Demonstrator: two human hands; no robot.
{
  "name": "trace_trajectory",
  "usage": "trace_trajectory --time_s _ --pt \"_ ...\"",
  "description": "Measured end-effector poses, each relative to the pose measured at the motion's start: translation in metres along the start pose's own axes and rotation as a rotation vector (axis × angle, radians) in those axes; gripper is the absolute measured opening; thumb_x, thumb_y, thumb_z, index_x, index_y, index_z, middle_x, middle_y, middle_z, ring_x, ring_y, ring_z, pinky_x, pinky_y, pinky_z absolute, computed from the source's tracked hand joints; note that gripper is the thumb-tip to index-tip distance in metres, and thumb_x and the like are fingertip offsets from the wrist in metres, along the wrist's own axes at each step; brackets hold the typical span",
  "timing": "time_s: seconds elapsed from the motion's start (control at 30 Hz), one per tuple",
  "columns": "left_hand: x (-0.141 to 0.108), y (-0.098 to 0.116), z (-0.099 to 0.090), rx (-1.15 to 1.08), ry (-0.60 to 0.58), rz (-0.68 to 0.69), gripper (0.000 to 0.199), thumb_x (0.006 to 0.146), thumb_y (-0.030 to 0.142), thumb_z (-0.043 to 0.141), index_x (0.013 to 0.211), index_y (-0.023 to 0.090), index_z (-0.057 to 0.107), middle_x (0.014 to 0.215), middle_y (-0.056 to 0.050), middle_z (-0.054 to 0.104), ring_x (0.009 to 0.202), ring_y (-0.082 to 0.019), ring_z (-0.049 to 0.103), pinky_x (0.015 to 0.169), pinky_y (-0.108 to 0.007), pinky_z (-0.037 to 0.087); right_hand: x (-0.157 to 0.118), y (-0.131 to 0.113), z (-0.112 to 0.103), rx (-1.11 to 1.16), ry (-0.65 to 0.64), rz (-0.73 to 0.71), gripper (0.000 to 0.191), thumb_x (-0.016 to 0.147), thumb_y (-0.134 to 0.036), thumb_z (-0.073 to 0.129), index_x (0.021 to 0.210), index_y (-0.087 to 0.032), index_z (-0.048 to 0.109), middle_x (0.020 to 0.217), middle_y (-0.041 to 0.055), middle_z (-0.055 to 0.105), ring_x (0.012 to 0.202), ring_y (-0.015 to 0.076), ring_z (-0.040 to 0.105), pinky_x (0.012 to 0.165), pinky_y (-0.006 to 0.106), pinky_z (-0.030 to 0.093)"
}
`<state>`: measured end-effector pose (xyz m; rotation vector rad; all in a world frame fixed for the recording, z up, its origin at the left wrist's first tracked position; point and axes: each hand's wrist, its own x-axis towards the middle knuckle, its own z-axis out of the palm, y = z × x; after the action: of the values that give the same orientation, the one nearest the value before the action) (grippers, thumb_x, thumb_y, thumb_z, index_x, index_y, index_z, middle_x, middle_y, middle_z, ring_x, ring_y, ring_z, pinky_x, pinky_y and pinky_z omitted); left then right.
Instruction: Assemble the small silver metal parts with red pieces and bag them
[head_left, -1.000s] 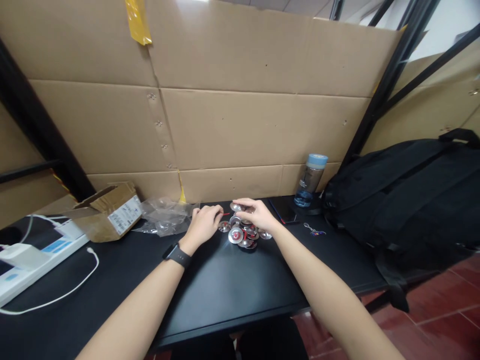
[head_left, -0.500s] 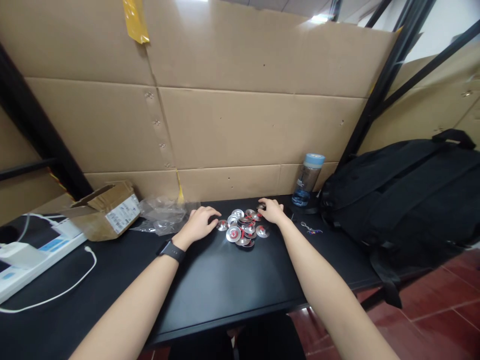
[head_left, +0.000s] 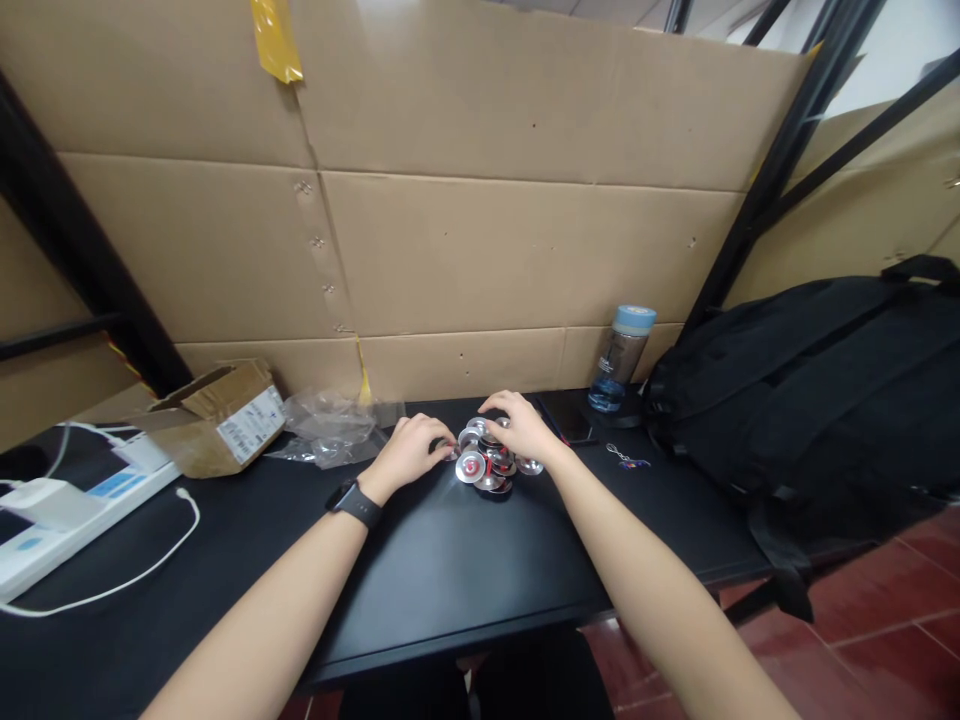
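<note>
A heap of shiny silver finger cymbals [head_left: 470, 467] with red straps lies on the black tabletop between my hands. At its left edge, my left hand [head_left: 414, 450] has thumb and fingers curled around a cymbal [head_left: 444, 446], partly hidden by them. My right hand [head_left: 517, 424] reaches over the back right of the heap. Its fingers are bent and apart, with the thumb below them near the upper cymbals; what lies under the palm is hidden. One cymbal [head_left: 531, 467] shows below the right wrist.
A crumpled clear plastic bag [head_left: 330, 428] and an opened cardboard box [head_left: 217, 420] stand left, beside a white power strip [head_left: 90, 510]. On the right are a dark phone [head_left: 570, 420], a water bottle [head_left: 619, 360], a keyring [head_left: 626, 457] and a black backpack [head_left: 810, 390].
My right hand has moved left from the heap's right side to over its back, uncovering the phone. My left hand has shifted slightly right and its fingers have closed around the leftmost cymbal.
</note>
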<state>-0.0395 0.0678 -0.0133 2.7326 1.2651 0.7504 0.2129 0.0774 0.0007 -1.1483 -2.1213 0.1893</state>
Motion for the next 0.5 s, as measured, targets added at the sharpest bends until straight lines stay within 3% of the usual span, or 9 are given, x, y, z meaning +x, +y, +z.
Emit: trace_trajectory --time_s 0.13,0.3,0.5 --pt "0.001 0.003 -0.004 0.017 0.09 -0.027 0.015 0.094 0.033 0.06 0.091 0.027 0.073 0.1 -0.002 0.075 0.099 -0.022 0.059 0.086 -0.037 0.036 -0.005 -0.015 0.012 0.015 -0.048 -0.026 0.024 0.084 -0.024 0.069 0.107 -0.025 0.071 0.114 0.0057 0.07 0.109 0.0245 0.059 0.097 0.043 0.043" --pt "0.002 0.007 -0.016 -0.011 0.197 0.016 0.017 0.095 0.037 0.06 0.096 0.03 0.076 0.094 -0.002 0.072 0.096 -0.021 0.058 0.084 -0.036 0.036 -0.006 -0.027 0.03 0.128 -0.054 -0.023 0.056 0.076 -0.043 0.08 0.125 -0.022 0.065 0.116 0.0085 0.073 0.105 0.025 0.067 0.095 0.037 0.048" --pt "0.001 0.024 -0.021 0.015 0.253 0.11 0.015 0.095 0.035 0.061 0.096 0.031 0.076 0.095 -0.003 0.07 0.099 -0.022 0.056 0.086 -0.038 0.037 -0.005 -0.04 0.026 0.167 -0.056 -0.09 0.031 0.077 -0.034 0.076 0.106 -0.024 0.074 0.088 0.0011 0.076 0.079 0.018 0.069 0.08 0.028 0.05"
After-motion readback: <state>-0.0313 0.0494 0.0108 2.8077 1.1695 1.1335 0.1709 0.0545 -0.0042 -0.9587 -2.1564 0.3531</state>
